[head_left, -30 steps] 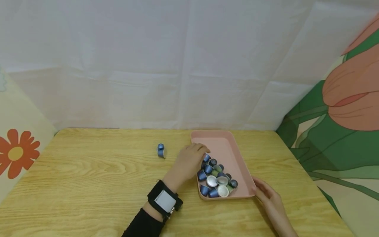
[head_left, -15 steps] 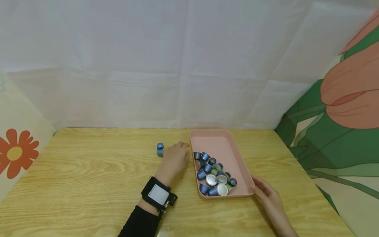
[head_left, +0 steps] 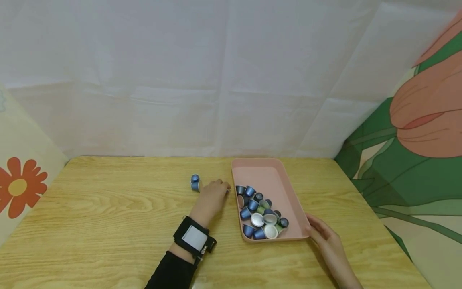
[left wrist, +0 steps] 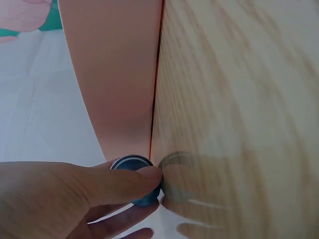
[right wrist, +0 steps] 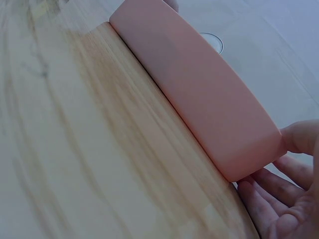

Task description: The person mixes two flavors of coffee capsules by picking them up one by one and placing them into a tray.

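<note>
Just left of the pink tray (head_left: pixel 265 176), my left hand (head_left: pixel 211 198) is low over the wooden table. Its thumb and fingers pinch a blue coffee capsule (left wrist: pixel 132 163), seen in the left wrist view close to the tray's outer wall; the thumb covers part of it. Inside the tray, blue, dark, green and silver-lidded capsules (head_left: pixel 257 219) lie heaped toward the near left. My right hand (head_left: pixel 330 243) holds the tray's near right corner, thumb at the rim and fingers along the lower edge. Two more blue capsules (head_left: pixel 195 186) sit on the table left of my left hand.
The wooden table (head_left: pixel 108 224) stretches out to the left of the tray. A white cloth (head_left: pixel 180 80) hangs behind its far edge, and flower-printed panels (head_left: pixel 426 132) flank it on both sides.
My left hand has moved left from over the capsules in the tray to the table beside it, where it now pinches a capsule. My right hand stays at the tray corner.
</note>
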A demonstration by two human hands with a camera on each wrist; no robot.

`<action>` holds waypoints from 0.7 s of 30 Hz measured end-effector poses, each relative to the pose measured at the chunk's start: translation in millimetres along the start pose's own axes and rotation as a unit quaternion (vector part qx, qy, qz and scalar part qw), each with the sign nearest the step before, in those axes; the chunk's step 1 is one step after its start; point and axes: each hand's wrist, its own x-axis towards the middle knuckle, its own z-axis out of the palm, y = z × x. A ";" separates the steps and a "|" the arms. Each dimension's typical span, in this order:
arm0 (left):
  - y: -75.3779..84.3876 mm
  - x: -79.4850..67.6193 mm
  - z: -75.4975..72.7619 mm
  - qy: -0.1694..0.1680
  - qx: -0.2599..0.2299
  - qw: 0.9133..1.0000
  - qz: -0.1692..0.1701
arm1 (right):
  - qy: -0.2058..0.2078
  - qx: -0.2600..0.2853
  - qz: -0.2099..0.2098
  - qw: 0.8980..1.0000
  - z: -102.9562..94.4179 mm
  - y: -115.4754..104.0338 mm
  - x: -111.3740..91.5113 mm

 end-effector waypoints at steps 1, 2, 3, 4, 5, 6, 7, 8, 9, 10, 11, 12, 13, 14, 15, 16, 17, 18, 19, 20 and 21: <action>-0.2 -0.2 -0.3 0.000 -0.004 1.000 -0.001 | 0.000 -0.002 0.000 1.000 0.1 0.0 0.2; -0.5 0.1 -0.4 0.001 -0.006 1.000 -0.002 | 0.000 -0.004 0.000 1.000 0.3 0.0 0.5; -0.7 0.5 -0.7 -0.001 -0.007 1.000 -0.006 | -0.002 -0.004 0.000 1.000 0.3 -0.1 0.7; -0.9 0.9 -1.3 -0.001 -0.007 1.000 -0.007 | -0.002 -0.004 0.001 1.000 0.3 0.0 1.2; -1.3 1.6 -1.7 0.000 -0.005 1.000 -0.009 | -0.001 -0.005 0.002 1.000 0.5 -0.1 1.7; -1.8 2.6 -2.0 -0.001 -0.003 1.000 -0.010 | 0.000 -0.007 0.004 1.000 0.5 -0.2 1.9; -2.2 3.8 -2.3 0.000 0.000 1.000 -0.010 | -0.002 -0.006 0.005 1.000 0.5 -0.2 1.9; -2.4 4.7 -2.8 0.002 0.003 1.000 -0.011 | -0.003 -0.006 0.008 1.000 0.5 -0.6 2.0; -2.4 5.3 -3.6 0.004 0.005 1.000 -0.009 | -0.003 -0.006 0.011 1.000 0.6 -0.8 2.0; -2.4 5.9 -4.4 0.008 0.007 1.000 -0.006 | -0.003 -0.007 0.014 1.000 0.8 -1.0 2.1; -2.1 6.6 -5.3 0.011 0.013 1.000 -0.003 | -0.004 -0.007 0.016 1.000 1.0 -1.2 1.9; -1.4 6.9 -6.4 0.015 0.016 1.000 0.000 | -0.005 -0.010 0.018 1.000 1.0 -1.1 1.7; -0.2 7.1 -7.9 0.019 0.022 1.000 0.003 | -0.006 -0.010 0.018 1.000 1.1 -1.0 1.8; 1.4 7.0 -9.6 0.022 0.025 0.999 0.004 | -0.004 -0.011 0.018 1.000 1.2 -1.0 2.0; 3.1 7.0 -11.5 0.024 0.027 0.999 0.005 | -0.004 -0.010 0.016 1.000 1.3 -0.7 2.0; 4.8 7.0 -13.1 0.026 0.029 0.999 0.006 | -0.003 -0.011 0.014 1.000 1.2 -0.6 2.0; 6.5 6.9 -14.7 0.029 0.029 0.999 0.005 | -0.002 -0.009 0.011 1.000 1.1 -0.4 1.9; 8.1 6.9 -16.2 0.031 0.028 0.999 0.004 | -0.001 -0.010 0.010 1.000 1.0 -0.1 1.9; 9.6 6.9 -17.2 0.034 0.028 0.999 0.004 | 0.000 -0.006 0.006 1.000 0.9 0.0 1.8; 10.8 6.7 -18.1 0.037 0.026 0.999 0.005 | 0.002 -0.007 0.004 1.000 0.7 0.2 1.7; 12.0 6.5 -19.0 0.040 0.023 0.999 0.008 | 0.002 -0.007 0.004 1.000 0.6 0.1 1.7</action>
